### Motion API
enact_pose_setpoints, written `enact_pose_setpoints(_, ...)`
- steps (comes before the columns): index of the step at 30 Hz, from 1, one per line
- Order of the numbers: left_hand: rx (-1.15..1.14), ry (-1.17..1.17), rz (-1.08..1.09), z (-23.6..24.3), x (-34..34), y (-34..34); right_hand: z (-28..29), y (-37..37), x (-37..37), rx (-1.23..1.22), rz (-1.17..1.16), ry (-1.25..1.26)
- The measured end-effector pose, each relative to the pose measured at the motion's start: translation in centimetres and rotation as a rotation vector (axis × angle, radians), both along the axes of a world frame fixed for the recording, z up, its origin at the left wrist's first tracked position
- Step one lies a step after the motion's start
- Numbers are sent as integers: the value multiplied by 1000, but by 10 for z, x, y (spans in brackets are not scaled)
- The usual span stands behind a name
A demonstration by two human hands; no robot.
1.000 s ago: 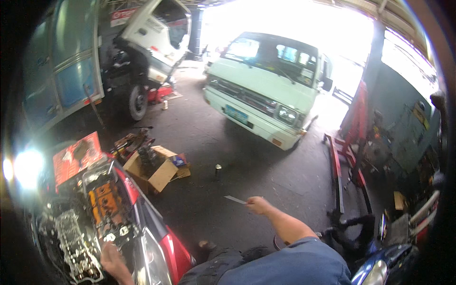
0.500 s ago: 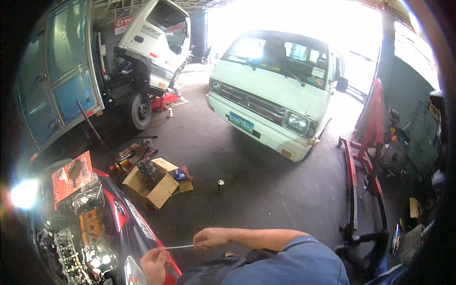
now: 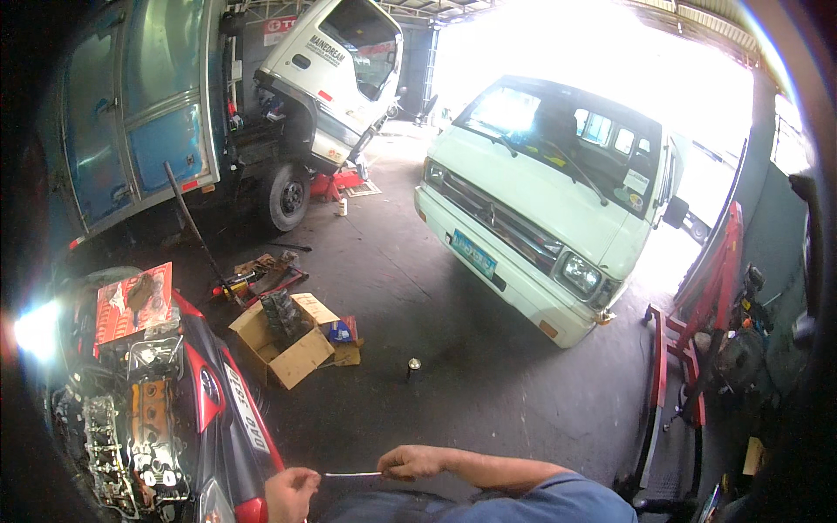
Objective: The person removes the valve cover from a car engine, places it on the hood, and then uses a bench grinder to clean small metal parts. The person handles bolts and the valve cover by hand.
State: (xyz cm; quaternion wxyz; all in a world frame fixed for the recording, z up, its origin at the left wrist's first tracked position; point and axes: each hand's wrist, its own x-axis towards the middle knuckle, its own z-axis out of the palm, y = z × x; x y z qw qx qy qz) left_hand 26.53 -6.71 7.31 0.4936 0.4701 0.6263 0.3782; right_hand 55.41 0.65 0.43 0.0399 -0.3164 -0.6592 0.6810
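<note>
Low in the head view, my right hand (image 3: 412,462) is closed on one end of a thin, pale, straight rod (image 3: 352,474). The rod lies nearly level, and its other end meets the pinched fingers of my left hand (image 3: 290,493). What the rod is exactly, I cannot make out. My left hand is beside the front corner of a dark car with a red trim and badge (image 3: 206,390). An exposed engine (image 3: 144,444) sits in its open bay, with a red-and-white box panel (image 3: 133,303) bearing a dark part lying over it.
An open cardboard box (image 3: 301,359) with dark parts stands on the floor, near a small upright metal item (image 3: 413,366). A white van (image 3: 532,200) is ahead. A truck with tilted cab (image 3: 336,78) is at left, a red hoist (image 3: 697,322) at right.
My view has swung, so the vehicles and hoist sit farther right in the picture. Both hands appear slightly lower and to the right, with the rod still stretched between them.
</note>
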Motion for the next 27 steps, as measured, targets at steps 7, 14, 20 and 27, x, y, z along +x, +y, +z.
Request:
enact_pose_setpoints(7, 179, 17, 152, -4, -74, 3, -12, 21, -17, -51, -330, -124)
enact_pose_setpoints(14, 339, -96, -42, -47, -129, 0, -5, 24, -101, -20, -437, -88)
enact_pose_setpoints(20, 401, -216, 48, -27, -135, 3, 52, 15, -237, 473, -72, 96)
enact_pose_setpoints(27, 164, -365, 251, 24, -215, -26, 86, -8, -328, 679, -68, 269)
